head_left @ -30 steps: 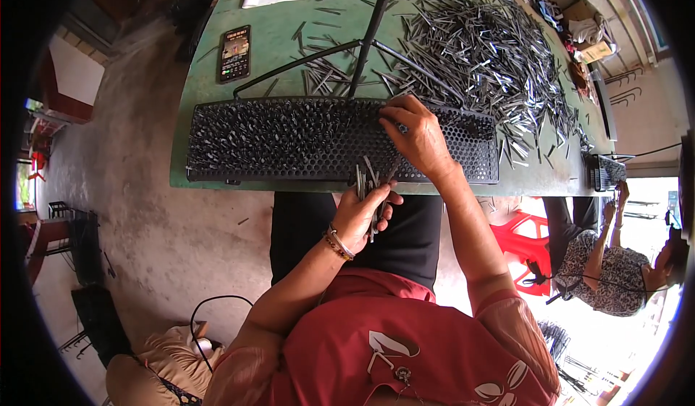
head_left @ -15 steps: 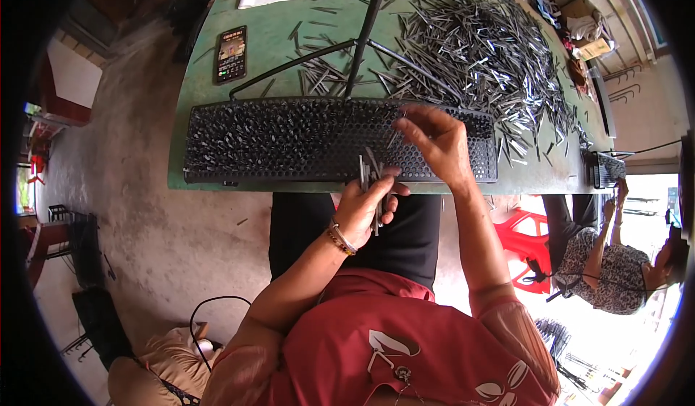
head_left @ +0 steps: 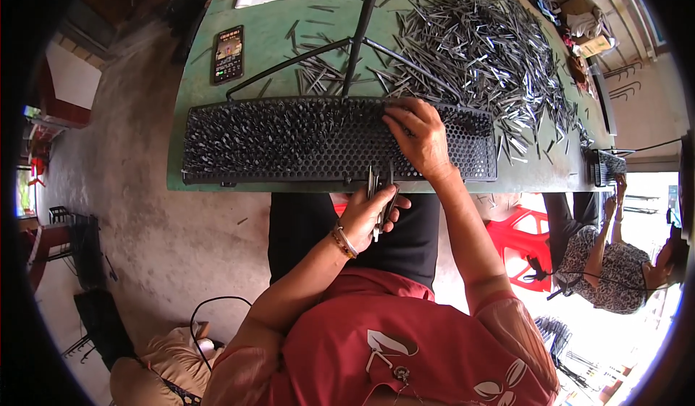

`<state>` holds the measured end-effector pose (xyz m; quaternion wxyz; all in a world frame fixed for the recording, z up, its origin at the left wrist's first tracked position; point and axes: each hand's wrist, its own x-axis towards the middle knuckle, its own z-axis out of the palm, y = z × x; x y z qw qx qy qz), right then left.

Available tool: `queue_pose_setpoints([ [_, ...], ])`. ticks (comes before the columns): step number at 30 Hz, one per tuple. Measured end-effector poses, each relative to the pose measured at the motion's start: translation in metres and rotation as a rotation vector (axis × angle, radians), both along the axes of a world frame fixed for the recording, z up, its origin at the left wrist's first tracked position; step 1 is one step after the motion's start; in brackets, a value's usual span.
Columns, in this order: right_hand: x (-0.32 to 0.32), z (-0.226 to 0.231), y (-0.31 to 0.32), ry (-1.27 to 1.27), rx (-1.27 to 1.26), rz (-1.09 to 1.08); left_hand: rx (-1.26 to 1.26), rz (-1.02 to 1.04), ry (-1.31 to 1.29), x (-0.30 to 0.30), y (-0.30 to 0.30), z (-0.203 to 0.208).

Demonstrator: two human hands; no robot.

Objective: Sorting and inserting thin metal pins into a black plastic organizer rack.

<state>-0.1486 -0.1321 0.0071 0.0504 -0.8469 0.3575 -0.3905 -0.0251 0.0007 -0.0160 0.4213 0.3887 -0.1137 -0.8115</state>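
A long black perforated rack (head_left: 427, 161) lies along the table's near edge. Its left part is packed with upright dark strips (head_left: 246, 142); bare holes show across much of its right part. Just in front of the rack, my left hand (head_left: 368, 214) is closed around a bundle of thin metal strips (head_left: 373, 185), their ends sticking out past the fingers. My right hand (head_left: 421, 138) is over the rack right of its middle, fingertips pinched together at the holes near the far edge. Whatever is between those fingertips is hidden.
A large heap of loose metal strips (head_left: 485, 51) covers the far right of the green table (head_left: 271, 15). Black rods (head_left: 357, 58) rise behind the rack. A phone (head_left: 229, 55) lies at left. At far right, another person (head_left: 612, 261) works at a smaller rack (head_left: 607, 168).
My right hand has moved slightly left and its fingers have come down onto the rack. The left hand has barely moved; the strips in it now sit closer together.
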Motion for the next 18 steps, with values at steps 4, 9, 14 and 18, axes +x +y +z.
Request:
queue_pose_setpoints([
  [4, -0.005, -0.003, 0.000, 0.022, -0.034, -0.001, -0.079, -0.019, -0.069, -0.003, 0.003, 0.001],
  [9, -0.009, 0.030, 0.025, -0.189, 0.770, -0.013, -0.151, 0.066, -0.098, -0.002, 0.003, 0.011],
  [14, -0.025, 0.034, 0.034, -0.256, 1.027, 0.091, -0.162, 0.076, -0.042, -0.004, -0.006, 0.021],
  [18, -0.018, 0.033, 0.018, -0.348, 0.620, -0.135, -0.038, -0.043, 0.075, -0.009, -0.008, 0.017],
])
